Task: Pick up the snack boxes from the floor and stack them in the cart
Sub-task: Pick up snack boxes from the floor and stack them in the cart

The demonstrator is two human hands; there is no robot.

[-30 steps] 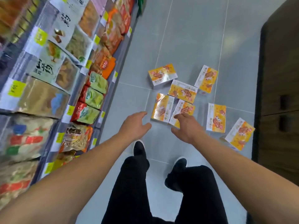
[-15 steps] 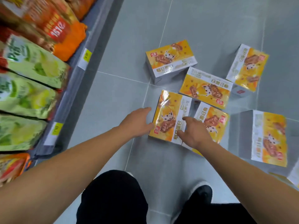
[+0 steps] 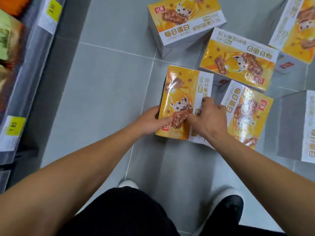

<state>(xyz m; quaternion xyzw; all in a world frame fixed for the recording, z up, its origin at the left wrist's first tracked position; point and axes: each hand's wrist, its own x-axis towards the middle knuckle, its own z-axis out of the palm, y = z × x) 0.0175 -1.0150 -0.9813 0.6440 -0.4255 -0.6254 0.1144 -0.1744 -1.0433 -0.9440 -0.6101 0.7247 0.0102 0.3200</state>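
Observation:
Several orange-and-white snack boxes lie scattered on the grey tiled floor. The nearest box [image 3: 183,92] lies flat in front of me. My left hand [image 3: 150,120] grips its left edge, thumb on the top face. My right hand [image 3: 210,119] grips its right side, fingers curled down into the gap beside the neighbouring box [image 3: 250,116]. More boxes lie beyond: one at top centre [image 3: 185,21], one to its right [image 3: 238,60], one at the top right corner [image 3: 296,28] and one at the right edge [image 3: 305,126]. No cart is in view.
A store shelf [image 3: 32,82] with yellow price tags and snack bags runs along the left. My black trousers and shoes [image 3: 230,206] are at the bottom, standing on the floor tiles [image 3: 102,92] just short of the boxes.
The camera has dropped much closer to the floor. Both hands have moved forward from hovering near the nearest box to taking hold of its two sides.

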